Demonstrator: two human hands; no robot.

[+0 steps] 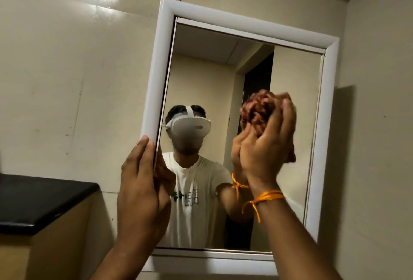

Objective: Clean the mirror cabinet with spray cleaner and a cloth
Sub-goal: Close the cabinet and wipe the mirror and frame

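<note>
Left hand (143, 181) pinches mirror cabinet (330, 92) edge; right hand (266, 139) clutches seemingly bunched cloth (257, 106) against glass.

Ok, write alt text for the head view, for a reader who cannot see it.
A person's right hand presses a bunched reddish-brown cloth against the mirror of a white-framed wall cabinet, while the left hand grips the frame's left edge. An orange thread circles the right wrist, and a dark counter sits at lower left.

Glossy cream tiled wall (67, 67), black countertop (40, 199)
</note>
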